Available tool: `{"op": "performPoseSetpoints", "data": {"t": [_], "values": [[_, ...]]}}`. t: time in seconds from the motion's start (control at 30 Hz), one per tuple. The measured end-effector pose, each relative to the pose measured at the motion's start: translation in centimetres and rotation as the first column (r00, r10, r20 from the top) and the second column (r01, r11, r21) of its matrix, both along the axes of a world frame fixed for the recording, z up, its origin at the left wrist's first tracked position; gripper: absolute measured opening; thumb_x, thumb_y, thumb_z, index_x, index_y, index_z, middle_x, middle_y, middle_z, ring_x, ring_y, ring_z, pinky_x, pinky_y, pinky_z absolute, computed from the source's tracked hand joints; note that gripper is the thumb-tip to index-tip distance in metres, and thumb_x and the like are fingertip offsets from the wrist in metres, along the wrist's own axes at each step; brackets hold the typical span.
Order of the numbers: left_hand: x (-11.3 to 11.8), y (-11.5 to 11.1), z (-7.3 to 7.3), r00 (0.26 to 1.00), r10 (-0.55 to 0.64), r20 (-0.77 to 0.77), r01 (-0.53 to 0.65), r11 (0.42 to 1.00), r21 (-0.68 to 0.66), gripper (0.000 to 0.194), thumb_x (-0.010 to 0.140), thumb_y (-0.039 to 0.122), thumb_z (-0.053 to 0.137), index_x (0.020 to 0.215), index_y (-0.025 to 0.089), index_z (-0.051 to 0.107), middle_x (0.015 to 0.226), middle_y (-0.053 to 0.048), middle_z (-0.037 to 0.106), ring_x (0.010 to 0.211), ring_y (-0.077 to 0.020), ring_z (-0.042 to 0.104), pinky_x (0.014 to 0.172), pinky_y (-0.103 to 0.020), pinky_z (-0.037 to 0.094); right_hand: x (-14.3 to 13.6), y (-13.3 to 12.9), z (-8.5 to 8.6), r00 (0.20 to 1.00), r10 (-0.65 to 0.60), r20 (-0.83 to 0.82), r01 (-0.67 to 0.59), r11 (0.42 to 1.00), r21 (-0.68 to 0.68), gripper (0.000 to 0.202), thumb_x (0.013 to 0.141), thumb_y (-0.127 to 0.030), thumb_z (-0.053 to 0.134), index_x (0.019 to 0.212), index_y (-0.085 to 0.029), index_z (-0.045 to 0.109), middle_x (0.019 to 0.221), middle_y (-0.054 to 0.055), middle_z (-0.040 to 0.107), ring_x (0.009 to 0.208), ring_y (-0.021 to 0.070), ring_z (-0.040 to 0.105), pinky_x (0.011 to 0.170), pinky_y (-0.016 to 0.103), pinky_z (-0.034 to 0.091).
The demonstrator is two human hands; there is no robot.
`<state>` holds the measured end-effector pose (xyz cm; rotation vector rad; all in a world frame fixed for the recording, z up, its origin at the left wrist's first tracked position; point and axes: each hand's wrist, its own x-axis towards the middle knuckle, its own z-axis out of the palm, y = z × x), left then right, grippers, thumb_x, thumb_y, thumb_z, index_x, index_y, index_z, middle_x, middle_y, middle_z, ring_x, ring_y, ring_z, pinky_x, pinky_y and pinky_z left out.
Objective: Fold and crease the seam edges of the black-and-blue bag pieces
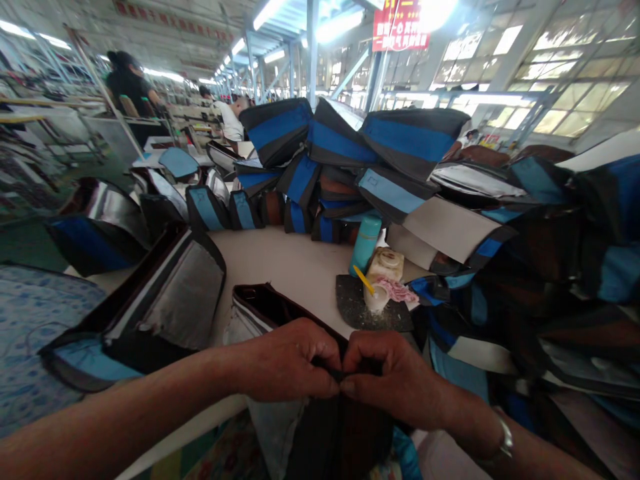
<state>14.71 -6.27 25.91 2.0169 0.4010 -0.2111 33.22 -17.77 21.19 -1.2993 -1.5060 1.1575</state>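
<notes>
Impossible to read on the red sign (401, 25) up high: printed in yellow and white Chinese-style characters, with a row of small stars. Too blurred to make out on the long banner (173, 22) at upper left.

Dark fabric piece with silver lining (273, 427), open-topped, its edge pinched between both hands (295, 360).

Cool white light comes from the fluorescent tubes (270, 12) overhead and from the tall windows (555, 80) at upper right, whose panes are blown out, while a flare washes over the top of the red sign (401, 25). The foreground is dimmer, with the dark fabric at lower right sinking into shadow and losing detail. The far workshop looks soft, and the edges appear stretched and smeared.
</notes>
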Motion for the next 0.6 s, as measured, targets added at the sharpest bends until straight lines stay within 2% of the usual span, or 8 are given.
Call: {"op": "performPoseSetpoints", "data": {"t": [0.2, 0.3, 0.37, 0.43, 0.5, 0.6], "values": [[0.1, -0.3, -0.1, 0.999, 0.011, 0.049, -0.017, 0.994, 0.108, 0.015, 0.078, 0.019, 0.063, 0.065, 0.015, 0.056, 0.068, 0.005, 0.053, 0.066, -0.0102, 0.050, 0.061, -0.022, 0.035, -1.1, -0.7, -0.4, 0.988, -0.149, 0.028, 0.146, 0.984, 0.099, 0.004, 0.071, -0.015, 0.070, 0.069, -0.017, 0.068, 0.070, -0.002, 0.061, 0.064, 0.0094, 0.053, 0.057, 0.022, 0.038], [0.1, -0.5, 0.1, 0.998, -0.035, 0.055, 0.029, 0.993, 0.113, 0.021, 0.079, 0.015, 0.060, 0.060, 0.015, 0.053, 0.069, 0.004, 0.052, 0.069, -0.0110, 0.052, 0.063, -0.023, 0.035, -1.5, -1.2, -0.9, 0.978, -0.190, 0.082, 0.159, 0.943, 0.293, 0.010, 0.072, -0.008, 0.066, 0.070, -0.017, 0.066, 0.070, -0.002, 0.061, 0.064, 0.0091, 0.056, 0.058, 0.022, 0.040], [0.1, -0.5, 0.4, 0.993, -0.105, 0.045, 0.103, 0.993, 0.051, 0.019, 0.079, 0.013, 0.059, 0.061, 0.015, 0.054, 0.071, 0.003, 0.052, 0.073, -0.0123, 0.053, 0.067, -0.024, 0.036, -1.4, -1.5, -1.1, 0.972, -0.171, 0.162, 0.070, 0.866, 0.496, 0.012, 0.077, -0.006, 0.062, 0.076, -0.017, 0.065, 0.073, 0.000, 0.062, 0.068, 0.0102, 0.057, 0.060, 0.022, 0.041], [0.0, -0.3, 0.8, 0.988, -0.154, 0.013, 0.155, 0.987, -0.041, 0.022, 0.082, 0.017, 0.059, 0.061, 0.016, 0.052, 0.069, 0.003, 0.050, 0.073, -0.0130, 0.051, 0.069, -0.025, 0.037, -1.1, -1.8, -1.1, 0.935, -0.142, 0.324, -0.109, 0.754, 0.648, 0.014, 0.083, -0.005, 0.056, 0.083, -0.016, 0.064, 0.076, 0.002, 0.062, 0.072, 0.0125, 0.055, 0.063, 0.026, 0.042], [-0.1, 0.0, 1.0, 0.988, -0.149, -0.043, 0.144, 0.984, -0.102, 0.034, 0.091, 0.031, 0.056, 0.061, 0.017, 0.047, 0.067, 0.003, 0.044, 0.068, -0.0125, 0.044, 0.065, -0.026, 0.035, -0.6, -2.1, -0.9, 0.850, -0.156, 0.503, -0.295, 0.652, 0.699, 0.016, 0.088, -0.005, 0.052, 0.089, -0.015, 0.064, 0.076, 0.002, 0.060, 0.071, 0.0138, 0.051, 0.068, 0.030, 0.042], [-0.2, 0.2, 0.7, 0.985, -0.136, -0.105, 0.127, 0.988, -0.086, 0.047, 0.098, 0.050, 0.048, 0.064, 0.018, 0.045, 0.066, 0.004, 0.037, 0.063, -0.0116, 0.035, 0.060, -0.027, 0.031, 0.1, -2.5, -0.4, 0.699, -0.220, 0.681, -0.483, 0.557, 0.676, 0.014, 0.090, -0.009, 0.054, 0.097, -0.014, 0.065, 0.076, 0.001, 0.059, 0.070, 0.0147, 0.046, 0.076, 0.036, 0.042]]}}
